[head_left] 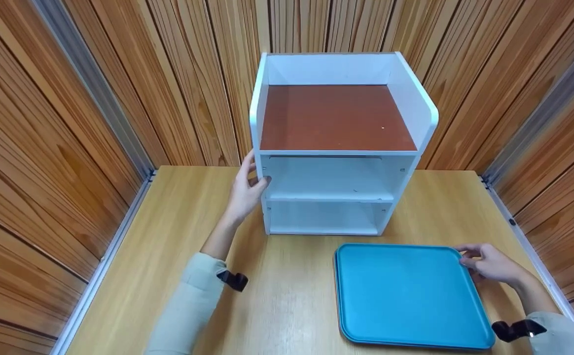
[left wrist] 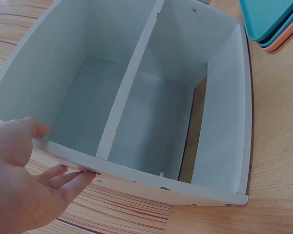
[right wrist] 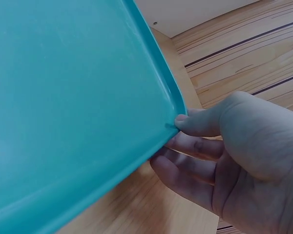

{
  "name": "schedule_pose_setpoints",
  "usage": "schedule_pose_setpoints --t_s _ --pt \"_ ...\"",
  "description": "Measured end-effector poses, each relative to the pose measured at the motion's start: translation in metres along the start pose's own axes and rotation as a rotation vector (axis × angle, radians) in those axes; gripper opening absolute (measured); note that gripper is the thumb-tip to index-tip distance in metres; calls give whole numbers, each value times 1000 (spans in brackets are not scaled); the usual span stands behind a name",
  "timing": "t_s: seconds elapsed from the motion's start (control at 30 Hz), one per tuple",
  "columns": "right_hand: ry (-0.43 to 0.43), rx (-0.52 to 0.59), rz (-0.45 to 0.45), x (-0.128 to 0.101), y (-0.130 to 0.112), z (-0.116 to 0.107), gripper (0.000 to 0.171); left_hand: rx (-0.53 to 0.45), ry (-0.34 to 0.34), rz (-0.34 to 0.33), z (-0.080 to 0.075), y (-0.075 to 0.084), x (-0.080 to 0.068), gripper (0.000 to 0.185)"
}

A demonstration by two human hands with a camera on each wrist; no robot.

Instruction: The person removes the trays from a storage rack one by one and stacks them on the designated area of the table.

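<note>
A white shelf unit (head_left: pixel 331 192) with a reddish-brown top board (head_left: pixel 336 118) stands against the back wall. My left hand (head_left: pixel 247 190) holds its left side panel, thumb at the inner front edge and fingers along the outside, as the left wrist view also shows for the hand (left wrist: pixel 34 170). In front and to the right lies a blue tray (head_left: pixel 410 296) on top of a stack. At the tray's far right corner is my right hand (head_left: pixel 491 264). In the right wrist view this hand (right wrist: pixel 234 151) pinches the corner, thumb on the rim and fingers below.
Under the top tray, the left wrist view shows another blue tray and an orange tray (left wrist: pixel 284 36). A wooden table (head_left: pixel 287 286) carries everything. Wood-plank walls (head_left: pixel 178 74) enclose it at the back and sides, with metal rails (head_left: pixel 104 261) along the side edges.
</note>
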State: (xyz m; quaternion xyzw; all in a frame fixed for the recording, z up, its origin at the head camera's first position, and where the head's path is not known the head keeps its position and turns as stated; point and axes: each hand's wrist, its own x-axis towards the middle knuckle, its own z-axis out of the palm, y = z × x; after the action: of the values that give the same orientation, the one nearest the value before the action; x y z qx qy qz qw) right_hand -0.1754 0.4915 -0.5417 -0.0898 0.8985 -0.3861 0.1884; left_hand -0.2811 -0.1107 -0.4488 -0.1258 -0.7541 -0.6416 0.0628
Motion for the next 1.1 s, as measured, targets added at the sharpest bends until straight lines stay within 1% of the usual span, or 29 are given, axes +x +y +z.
schedule_pose_setpoints --t_s 0.13,0.3,0.4,0.47,0.53,0.6,0.67,0.8,0.93,1.1 --pt "-15 10 3 -3 3 -1 47 -11 -9 -13 0 -1 -1 80" --pt "-55 41 45 -2 4 -2 54 8 -21 -11 -4 2 -2 78" --pt "-42 37 44 -1 0 -7 56 29 -24 -8 -9 5 -3 75" --pt "0 25 10 -2 -3 -11 54 46 -27 -24 -14 9 -4 72" --pt "69 13 -40 -3 -6 -15 49 62 -32 -42 -19 12 -6 68" --pt "132 25 -89 -3 -8 -19 42 75 -37 -59 -25 15 -8 65" --pt "183 45 -129 -3 -12 -23 37 90 -40 -61 -30 17 -9 60" --pt "245 82 -177 0 -24 -30 36 115 -44 -22 -39 19 -11 52" --pt "299 65 -210 4 -42 -36 34 142 -37 13 -50 23 -13 48" --pt "347 33 -241 10 -66 -42 34 157 -6 29 -63 26 -16 45"
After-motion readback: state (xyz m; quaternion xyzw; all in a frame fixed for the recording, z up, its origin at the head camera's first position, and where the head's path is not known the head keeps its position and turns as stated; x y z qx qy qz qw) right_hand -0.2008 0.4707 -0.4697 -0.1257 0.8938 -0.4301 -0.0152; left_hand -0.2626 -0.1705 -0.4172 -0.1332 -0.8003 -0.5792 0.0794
